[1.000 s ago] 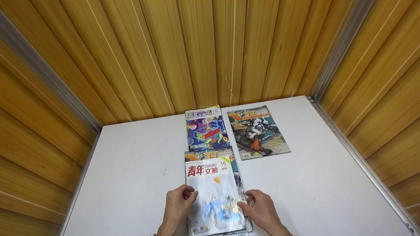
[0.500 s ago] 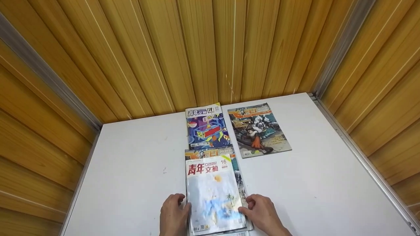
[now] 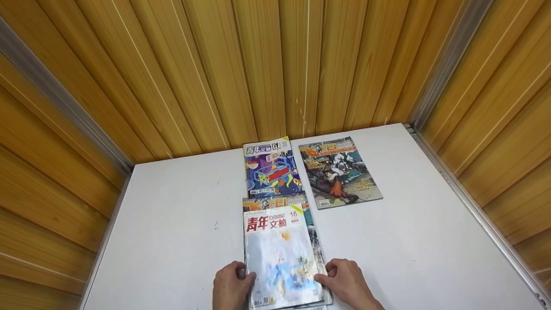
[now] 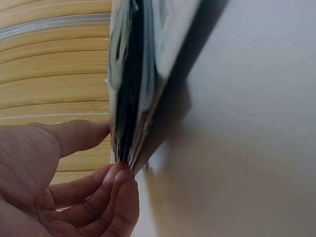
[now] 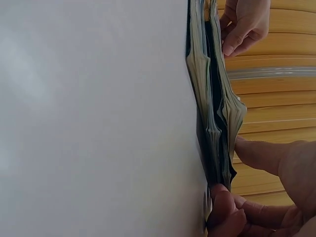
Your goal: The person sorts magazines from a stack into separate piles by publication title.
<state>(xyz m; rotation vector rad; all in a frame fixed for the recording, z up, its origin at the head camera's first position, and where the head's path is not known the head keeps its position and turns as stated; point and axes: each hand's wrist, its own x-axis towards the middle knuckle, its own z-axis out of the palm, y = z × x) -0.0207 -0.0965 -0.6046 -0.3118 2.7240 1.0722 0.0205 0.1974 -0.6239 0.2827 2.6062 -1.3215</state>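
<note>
A stack of magazines lies near the front of the table in the head view. On top is a white-and-blue magazine [image 3: 280, 254] with red title characters and a beach picture. An orange-titled magazine [image 3: 316, 239] shows from beneath it. My left hand [image 3: 232, 286] pinches the stack's left edge, thumb on the cover. On the opposite edge, my right hand [image 3: 349, 282] grips with its thumb on top. The left wrist view shows the left fingertips [image 4: 123, 180] curled at the lower pages. In the right wrist view the right fingers [image 5: 227, 217] curl under the edge.
Beyond the stack lies a purple-blue magazine [image 3: 273, 170], close against its far end. Another orange-titled magazine [image 3: 340, 174] lies to its right. The white table [image 3: 172, 224] meets wood-patterned panel walls [image 3: 215, 64] at the back and sides.
My left hand has drawn back toward me along the left edge and now pinches it. My right hand has slid slightly nearer. The magazines have barely moved.
</note>
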